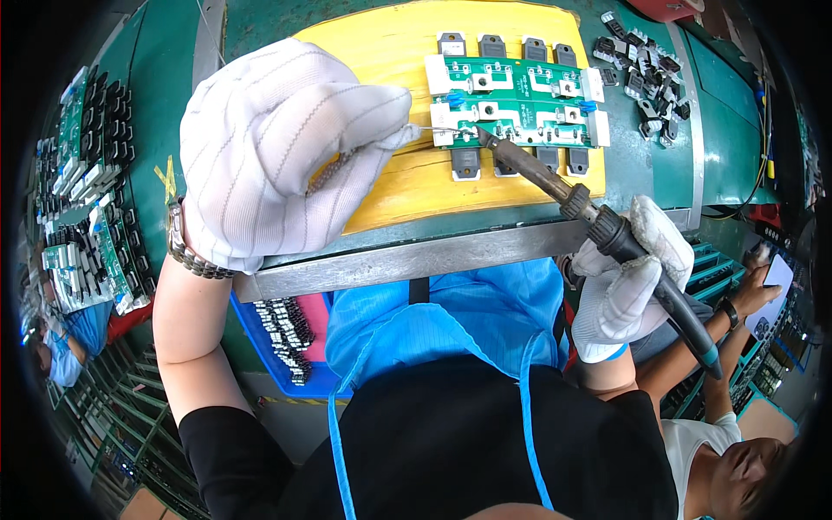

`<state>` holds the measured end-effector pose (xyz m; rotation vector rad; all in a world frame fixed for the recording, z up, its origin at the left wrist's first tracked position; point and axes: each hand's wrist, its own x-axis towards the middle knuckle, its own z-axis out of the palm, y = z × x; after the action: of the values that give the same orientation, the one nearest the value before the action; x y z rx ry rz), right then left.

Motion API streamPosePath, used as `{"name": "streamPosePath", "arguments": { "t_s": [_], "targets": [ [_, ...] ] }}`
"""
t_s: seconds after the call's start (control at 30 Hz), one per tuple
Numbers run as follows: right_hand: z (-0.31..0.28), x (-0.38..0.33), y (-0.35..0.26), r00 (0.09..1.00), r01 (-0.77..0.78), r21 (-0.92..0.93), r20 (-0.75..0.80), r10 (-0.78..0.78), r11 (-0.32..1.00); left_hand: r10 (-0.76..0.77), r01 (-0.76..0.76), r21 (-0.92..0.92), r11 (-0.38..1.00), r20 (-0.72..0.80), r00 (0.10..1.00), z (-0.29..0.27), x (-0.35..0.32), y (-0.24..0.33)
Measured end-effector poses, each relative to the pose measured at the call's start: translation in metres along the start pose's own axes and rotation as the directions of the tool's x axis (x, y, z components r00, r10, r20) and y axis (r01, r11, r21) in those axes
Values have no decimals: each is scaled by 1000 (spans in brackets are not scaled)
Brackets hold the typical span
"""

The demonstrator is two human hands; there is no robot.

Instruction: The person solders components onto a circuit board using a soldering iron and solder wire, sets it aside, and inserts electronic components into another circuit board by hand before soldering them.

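The left hand (pixel 286 152), in a white striped glove with a metal watch (pixel 186 247) at the wrist, is closed, pinching a thin solder wire (pixel 438 131) whose end reaches right to the near circuit board (pixel 520 121). The right hand (pixel 628 277), also gloved, is wrapped around the handle of a soldering iron (pixel 572 204); its dark tip touches the same board just beside the wire's end. Two green circuit boards lie side by side, the far circuit board (pixel 516 80) touching the near one, on a yellow wooden block (pixel 407 186) in the middle of the green workbench (pixel 650 165). Loose black parts (pixel 646 74) lie heaped at the far right, more boards (pixel 91 191) stacked at the left.
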<state>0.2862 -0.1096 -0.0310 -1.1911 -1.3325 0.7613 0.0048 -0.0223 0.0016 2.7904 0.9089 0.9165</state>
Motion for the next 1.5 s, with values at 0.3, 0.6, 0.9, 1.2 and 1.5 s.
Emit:
{"name": "streamPosePath", "arguments": {
  "t_s": [0.3, 0.6, 0.9, 1.2, 1.5],
  "targets": [
    [-5, 1, -1, 999, -16, 5, 48, 16, 1000, 0, 0, 31, 1000, -5, 1000, 5, 0, 1],
    [-3, -1, 9, 995, 87, -29, -42, -88, 996, 8, -8, 7, 1000, -27, 1000, 4, 5, 3],
    [-11, -1, 4, 1000, 22, 63, 5, -22, 998, 13, -14, -12, 1000, -29, 999, 2, -8, 5],
    [-42, 8, 1, 937, -85, 188, 350, 14, 978, 197, -173, -206, 963, 102, 975, -2, -17, 2],
    [2, 2, -9, 999, -9, -121, 34, 13, 993, 60, -46, -63, 997, 236, 970, 9, -21, 17]
  ]
}}
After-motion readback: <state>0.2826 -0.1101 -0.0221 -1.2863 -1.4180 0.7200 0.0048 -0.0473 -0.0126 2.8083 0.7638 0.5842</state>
